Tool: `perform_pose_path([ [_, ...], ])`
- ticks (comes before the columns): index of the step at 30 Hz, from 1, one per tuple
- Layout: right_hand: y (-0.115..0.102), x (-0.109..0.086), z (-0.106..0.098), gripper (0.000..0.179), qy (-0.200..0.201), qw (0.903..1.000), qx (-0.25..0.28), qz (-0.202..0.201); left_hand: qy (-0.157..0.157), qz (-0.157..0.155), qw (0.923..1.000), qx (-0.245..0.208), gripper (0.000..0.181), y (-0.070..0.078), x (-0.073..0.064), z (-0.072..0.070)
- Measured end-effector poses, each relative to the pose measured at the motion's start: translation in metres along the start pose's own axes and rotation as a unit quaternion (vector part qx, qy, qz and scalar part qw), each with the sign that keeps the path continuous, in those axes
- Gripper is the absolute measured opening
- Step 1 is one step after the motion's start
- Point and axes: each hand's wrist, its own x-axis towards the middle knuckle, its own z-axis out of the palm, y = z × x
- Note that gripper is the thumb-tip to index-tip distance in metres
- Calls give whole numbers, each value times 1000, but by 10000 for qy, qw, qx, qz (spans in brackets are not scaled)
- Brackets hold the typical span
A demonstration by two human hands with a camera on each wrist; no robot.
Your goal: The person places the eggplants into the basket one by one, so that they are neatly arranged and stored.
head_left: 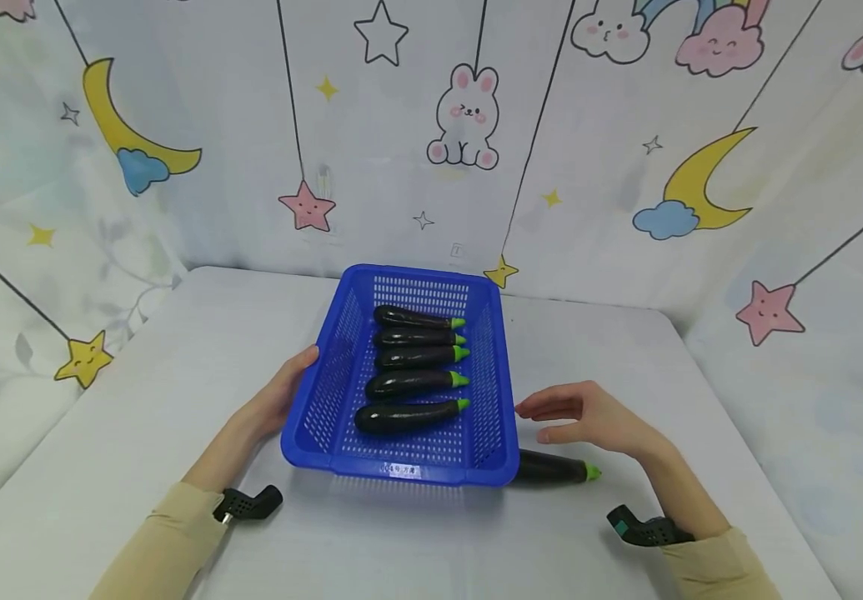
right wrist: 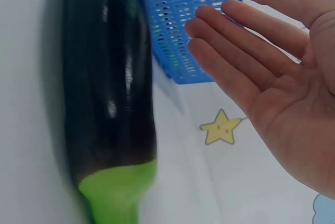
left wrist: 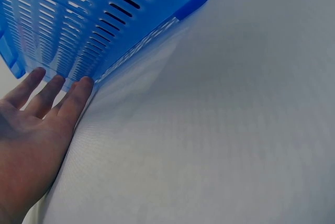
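Observation:
A blue plastic basket point(head_left: 401, 477) stands on the white table with several eggplants point(head_left: 408, 383) lying in it in a column, green stem ends to the right. My left hand point(head_left: 283, 398) is at the basket's left side. In the left wrist view its fingers point(left wrist: 78, 101) reach out nearly straight against the slotted blue wall; its thumb is hidden there. To the right, my right hand point(head_left: 589, 417) hovers beside the basket with fingers loosely extended, holding nothing. Below that hand lies another eggplant point(head_left: 554, 468) on the table, its left end hidden by the basket.
White cloth point(head_left: 469, 117) printed with rabbits, moons and stars hangs behind and at both sides of the table point(head_left: 401, 558). Each wrist wears a black device, one at the left point(head_left: 251, 503) and one at the right point(head_left: 649, 530).

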Motion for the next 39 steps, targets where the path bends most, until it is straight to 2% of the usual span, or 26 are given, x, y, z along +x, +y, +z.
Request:
perform_pose_path([
  [5, 7, 5, 6, 39, -302, 9995, 76, -77, 79, 9, 10000, -14, 77, 1, 1, 0],
  [12, 11, 8, 17, 42, -591, 9977, 8, 338, 64, 36, 10000, 59, 77, 2, 2, 1],
  [24, 14, 12, 24, 43, -1076, 9933, 55, 421, 113, -7, 9999, -7, 76, 0, 0, 1],
  [33, 20, 15, 29, 43, -1311, 9912, 184, 84, 38, 39, 10000, 23, 79, 2, -1, 3],
  [39, 19, 15, 31, 41, -1284, 9914, 229, 126, 44, 36, 10000, -19, 77, 1, 0, 3],
])
